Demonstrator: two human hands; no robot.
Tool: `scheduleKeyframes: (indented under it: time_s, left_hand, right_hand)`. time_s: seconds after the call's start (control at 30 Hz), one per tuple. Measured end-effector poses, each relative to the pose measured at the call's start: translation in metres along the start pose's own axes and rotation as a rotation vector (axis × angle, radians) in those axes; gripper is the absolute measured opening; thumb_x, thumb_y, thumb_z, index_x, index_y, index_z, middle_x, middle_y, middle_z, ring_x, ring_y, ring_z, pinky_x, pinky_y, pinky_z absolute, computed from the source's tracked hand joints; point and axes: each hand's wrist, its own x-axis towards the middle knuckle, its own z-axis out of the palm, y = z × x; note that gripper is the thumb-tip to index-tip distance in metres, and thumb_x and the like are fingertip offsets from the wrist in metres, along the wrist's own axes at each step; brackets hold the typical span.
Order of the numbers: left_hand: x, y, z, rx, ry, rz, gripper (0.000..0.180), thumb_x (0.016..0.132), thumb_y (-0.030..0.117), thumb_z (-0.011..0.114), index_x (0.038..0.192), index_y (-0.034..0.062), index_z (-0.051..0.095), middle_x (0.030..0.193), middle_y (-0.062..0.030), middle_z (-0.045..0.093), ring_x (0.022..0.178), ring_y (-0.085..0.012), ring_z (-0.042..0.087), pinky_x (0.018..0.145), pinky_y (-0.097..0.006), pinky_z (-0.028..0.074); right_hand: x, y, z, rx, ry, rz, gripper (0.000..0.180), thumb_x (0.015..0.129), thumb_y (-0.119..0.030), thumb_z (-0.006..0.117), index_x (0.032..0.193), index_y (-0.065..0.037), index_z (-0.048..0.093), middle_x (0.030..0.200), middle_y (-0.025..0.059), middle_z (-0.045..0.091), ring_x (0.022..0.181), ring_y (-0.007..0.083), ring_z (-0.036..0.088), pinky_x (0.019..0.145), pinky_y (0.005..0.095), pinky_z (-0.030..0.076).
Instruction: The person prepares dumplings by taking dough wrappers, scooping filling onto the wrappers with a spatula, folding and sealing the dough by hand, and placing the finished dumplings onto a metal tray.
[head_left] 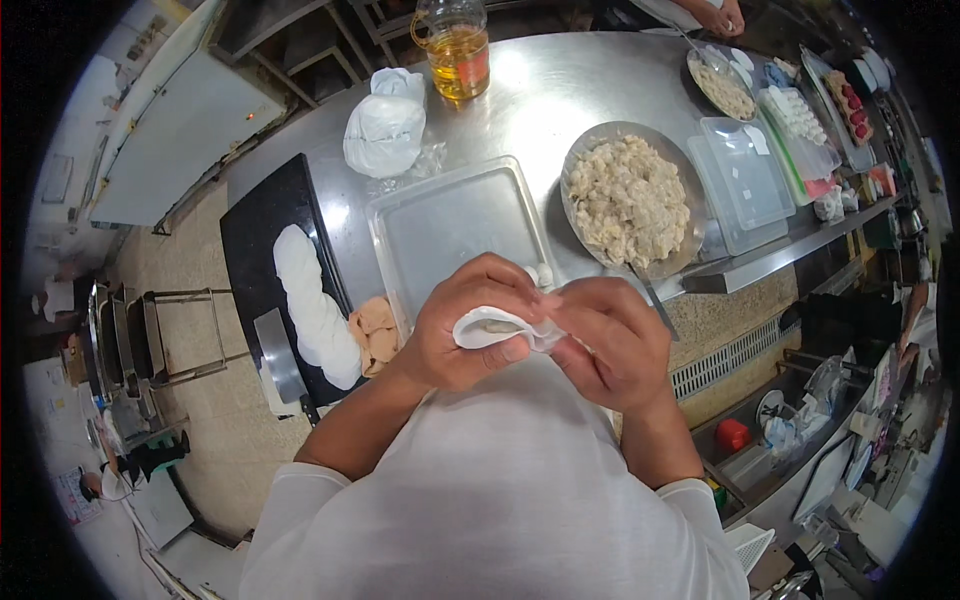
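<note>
Dough wrapper (538,335), thin, white and supple, is folded into a pocket at mid-frame, long axis running left to right. I see the left hand (445,315) cradling most of it, while the right hand (620,340) pinches its right end. The pocket's contents I can't quite make out. Upper right, a round metal bowl (697,215) holds lumpy beige mixture (630,195).

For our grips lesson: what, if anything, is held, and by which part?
A folded white wrapper: left hand cups its open left end; right hand pinches its right end.
</note>
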Motion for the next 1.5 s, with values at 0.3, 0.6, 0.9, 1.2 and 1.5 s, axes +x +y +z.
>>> scheduleKeyframes:
  time_s: [0.3,0.6,0.9,1.2,1.5]
  left_hand:
    - [-0.002,-0.005,0.000,0.020,0.045,0.080,0.028,0.086,0.019,0.079,0.107,0.0051,0.066,0.107,-0.0116,0.061,0.099,-0.0226,0.061,0.087,-0.033,0.048]
    - [-0.006,-0.004,0.002,-0.035,0.119,0.080,0.026,0.089,0.021,0.077,0.107,0.0043,0.067,0.107,-0.0122,0.061,0.101,-0.0230,0.060,0.087,-0.033,0.049]
    - [-0.009,-0.003,0.009,-0.161,0.206,0.072,0.020,0.092,0.020,0.073,0.104,0.0043,0.068,0.111,-0.0120,0.059,0.102,-0.0203,0.058,0.087,-0.032,0.048]
    - [-0.007,-0.010,0.015,-0.081,0.250,0.131,0.030,0.095,0.033,0.069,0.105,0.0053,0.064,0.110,-0.0141,0.059,0.098,-0.0191,0.057,0.083,-0.029,0.048]
    - [-0.004,-0.012,0.008,0.120,0.154,0.173,0.027,0.093,0.026,0.073,0.107,0.0031,0.068,0.110,-0.0151,0.064,0.099,-0.0236,0.065,0.083,-0.031,0.053]
  right_hand:
    - [-0.006,0.003,-0.004,-0.018,-0.056,-0.015,0.029,0.069,0.001,0.079,0.096,-0.003,0.071,0.085,0.0092,0.065,0.071,0.0240,0.067,0.058,0.0332,0.054]
    - [-0.007,0.008,-0.006,-0.011,-0.118,-0.054,0.031,0.070,0.000,0.078,0.099,-0.003,0.069,0.088,0.0098,0.066,0.072,0.0252,0.067,0.058,0.0331,0.054]
    - [-0.005,0.006,-0.006,-0.013,-0.185,-0.033,0.029,0.069,0.002,0.078,0.097,-0.003,0.069,0.085,0.0090,0.065,0.071,0.0250,0.067,0.059,0.0328,0.054]
    - [-0.005,0.007,-0.003,0.015,-0.181,-0.048,0.030,0.071,0.002,0.078,0.099,-0.003,0.070,0.085,0.0090,0.064,0.072,0.0242,0.067,0.058,0.0326,0.053]
    - [-0.006,0.008,-0.001,0.001,-0.154,-0.022,0.029,0.071,-0.001,0.080,0.097,-0.005,0.070,0.085,0.0090,0.064,0.068,0.0234,0.065,0.056,0.0325,0.052]
